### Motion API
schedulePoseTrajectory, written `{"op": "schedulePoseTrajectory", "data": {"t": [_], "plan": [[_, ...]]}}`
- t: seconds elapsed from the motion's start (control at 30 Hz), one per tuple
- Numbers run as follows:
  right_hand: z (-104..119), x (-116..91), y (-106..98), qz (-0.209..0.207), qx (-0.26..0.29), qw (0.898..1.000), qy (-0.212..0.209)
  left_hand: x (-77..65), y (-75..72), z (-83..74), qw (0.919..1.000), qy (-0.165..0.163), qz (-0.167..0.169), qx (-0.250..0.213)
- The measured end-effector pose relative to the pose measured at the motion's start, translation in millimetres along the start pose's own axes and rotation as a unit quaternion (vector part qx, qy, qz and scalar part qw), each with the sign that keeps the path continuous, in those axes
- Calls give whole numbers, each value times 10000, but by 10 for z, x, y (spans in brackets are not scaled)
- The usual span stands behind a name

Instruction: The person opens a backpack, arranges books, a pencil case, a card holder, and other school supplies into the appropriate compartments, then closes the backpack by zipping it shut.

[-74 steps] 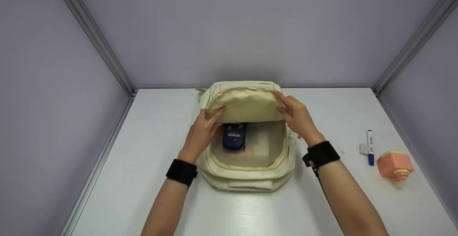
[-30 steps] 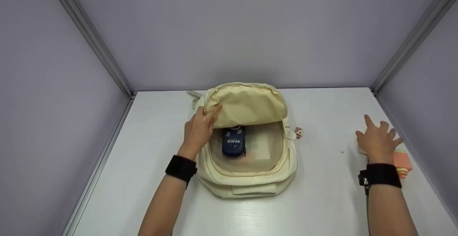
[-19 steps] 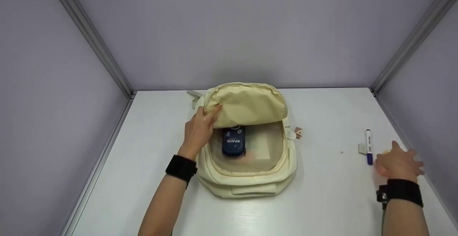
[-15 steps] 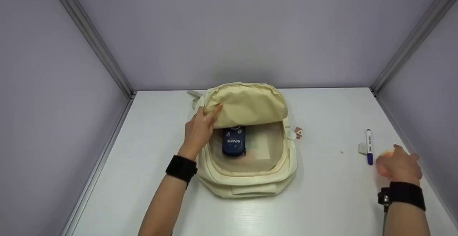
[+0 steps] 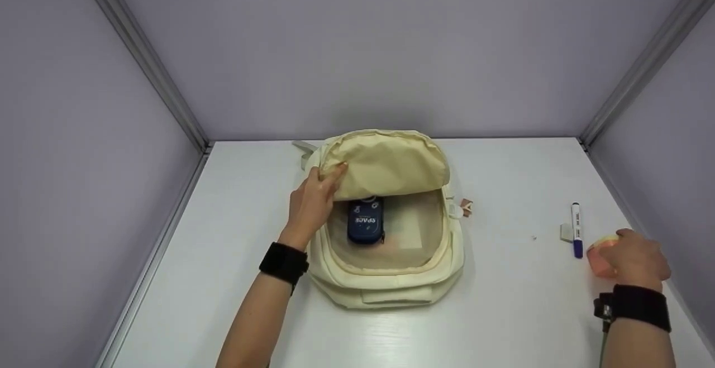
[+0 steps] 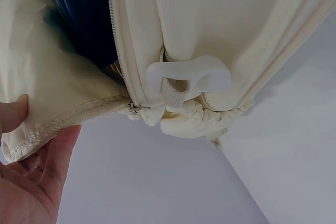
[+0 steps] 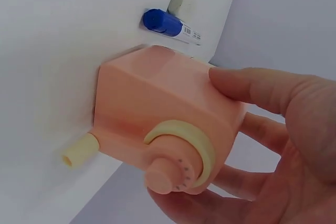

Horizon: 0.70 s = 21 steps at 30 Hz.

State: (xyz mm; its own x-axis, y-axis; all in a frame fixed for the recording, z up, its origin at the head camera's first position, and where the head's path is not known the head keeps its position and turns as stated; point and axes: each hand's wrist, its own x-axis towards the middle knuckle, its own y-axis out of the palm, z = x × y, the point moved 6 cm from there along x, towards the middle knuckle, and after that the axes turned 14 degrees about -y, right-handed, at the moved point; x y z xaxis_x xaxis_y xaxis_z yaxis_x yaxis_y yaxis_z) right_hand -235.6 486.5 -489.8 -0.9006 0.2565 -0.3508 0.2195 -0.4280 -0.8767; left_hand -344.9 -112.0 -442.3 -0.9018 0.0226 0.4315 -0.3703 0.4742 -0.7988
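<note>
A cream backpack [image 5: 391,295] lies on the table with its main pocket unzipped. My left hand [image 5: 310,206] pinches the edge of its lifted flap [image 5: 391,161], thumb on the inner lining and fingers behind, as the left wrist view shows. Inside the pocket lies a navy pencil case [image 5: 365,228] printed "SPACE", its top end under the flap. On the far right, my right hand [image 5: 639,259] grips a salmon-pink crank pencil sharpener [image 7: 152,93]. Its thumb presses one side and the fingers wrap the other. The sharpener's round dial and cream crank face the right wrist camera.
Left of the sharpener lie a white marker [image 5: 576,225] with a blue cap and a small pale eraser-like block [image 5: 566,232]. A tag charm [image 5: 466,207] hangs off the backpack's right side. Grey panels [image 5: 363,49] enclose the table's back and sides.
My right hand has left the flap, passed over the marker to the pencil sharpener, and its spread fingers have closed round it. The left hand still holds the flap.
</note>
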Motion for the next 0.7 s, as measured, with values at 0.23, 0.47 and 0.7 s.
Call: {"op": "schedulePoseTrajectory", "data": {"t": [0.23, 0.47, 0.7], "plan": [[78, -89, -107, -333, -30, 9994, -66, 8, 19, -6, 10000, 12, -32, -31], [358, -191, -345, -959, 22, 9936, -598, 3, 21, -23, 9999, 84, -55, -110], [804, -273, -476, -1374, 405, 9827, -1174, 11, 32, -16, 9999, 51, -107, -118]]}}
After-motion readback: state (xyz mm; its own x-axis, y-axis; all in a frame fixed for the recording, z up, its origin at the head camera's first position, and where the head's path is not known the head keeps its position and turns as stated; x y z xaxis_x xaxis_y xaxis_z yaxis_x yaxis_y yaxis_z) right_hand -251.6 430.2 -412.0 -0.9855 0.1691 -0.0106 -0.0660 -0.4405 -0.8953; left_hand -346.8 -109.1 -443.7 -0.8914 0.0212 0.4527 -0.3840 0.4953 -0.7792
